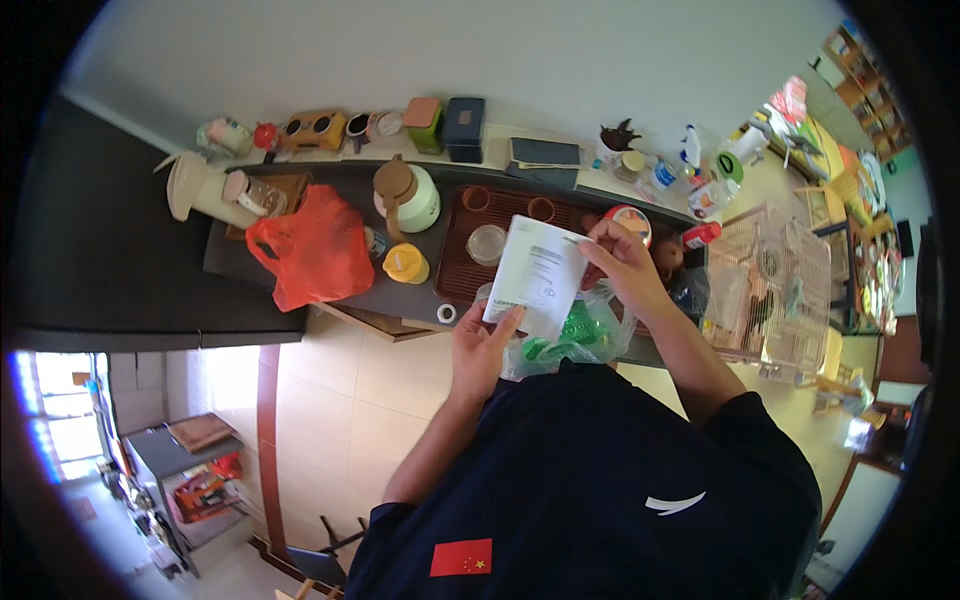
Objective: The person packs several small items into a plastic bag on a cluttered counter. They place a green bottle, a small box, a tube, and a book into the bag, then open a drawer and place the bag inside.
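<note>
A white printed booklet or leaflet (538,274) is held up between both hands, over the counter's front edge. My left hand (484,341) grips its lower left corner, with the thumb on top. My right hand (619,266) pinches its upper right edge. Below and behind the paper lies a clear plastic bag (615,319) with green plastic bottles (581,326) in it. A brown slatted tea tray (457,259) stands behind, bearing a round clear lidded container (487,245) and small brown cups (541,209). The paper hides part of the tray.
To the left are a red plastic bag (322,251), a yellow-lidded jar (406,263) and a white jug with a brown lid (409,195). Tins (464,129) line the ledge behind. A small white ring (446,313) lies near the front edge. A wire cage (780,292) stands right.
</note>
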Tool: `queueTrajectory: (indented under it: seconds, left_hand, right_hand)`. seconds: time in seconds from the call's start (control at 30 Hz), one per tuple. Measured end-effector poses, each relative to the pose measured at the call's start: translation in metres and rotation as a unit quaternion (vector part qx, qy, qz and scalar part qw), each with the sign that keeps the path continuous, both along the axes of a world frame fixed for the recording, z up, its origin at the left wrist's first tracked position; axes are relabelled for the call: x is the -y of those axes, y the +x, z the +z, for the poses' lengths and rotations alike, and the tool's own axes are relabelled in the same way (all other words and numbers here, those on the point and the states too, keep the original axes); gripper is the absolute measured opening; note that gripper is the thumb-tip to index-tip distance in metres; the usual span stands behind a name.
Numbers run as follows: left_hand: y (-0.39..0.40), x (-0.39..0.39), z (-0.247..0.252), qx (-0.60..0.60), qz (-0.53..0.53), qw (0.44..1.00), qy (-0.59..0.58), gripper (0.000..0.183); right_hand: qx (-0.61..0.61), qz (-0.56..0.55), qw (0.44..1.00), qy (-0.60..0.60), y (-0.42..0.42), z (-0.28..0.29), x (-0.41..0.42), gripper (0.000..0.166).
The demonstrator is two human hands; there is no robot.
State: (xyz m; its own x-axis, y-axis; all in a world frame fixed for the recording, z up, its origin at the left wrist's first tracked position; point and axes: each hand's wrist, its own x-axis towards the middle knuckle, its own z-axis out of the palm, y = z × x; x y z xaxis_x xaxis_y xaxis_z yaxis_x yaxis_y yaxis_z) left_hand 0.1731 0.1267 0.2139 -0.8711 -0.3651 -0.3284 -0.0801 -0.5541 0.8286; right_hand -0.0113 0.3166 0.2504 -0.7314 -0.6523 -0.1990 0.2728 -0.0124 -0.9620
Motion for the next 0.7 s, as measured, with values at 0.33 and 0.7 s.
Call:
queueTrajectory:
  seconds: [0.33,0.7]
  left_hand:
    - [-0.005,-0.023,0.008,0.045,-0.021,0.993,-0.104,0.024]
    - [0.005,-0.037,0.011,0.048,0.023,0.994,-0.097,0.034]
  right_hand:
    - [-0.04,0.048,0.994,0.089,0.002,0.004,-0.044,0.027]
    - [-0.121,-0.006,0.985,0.124,0.008,-0.006,-0.063,0.026]
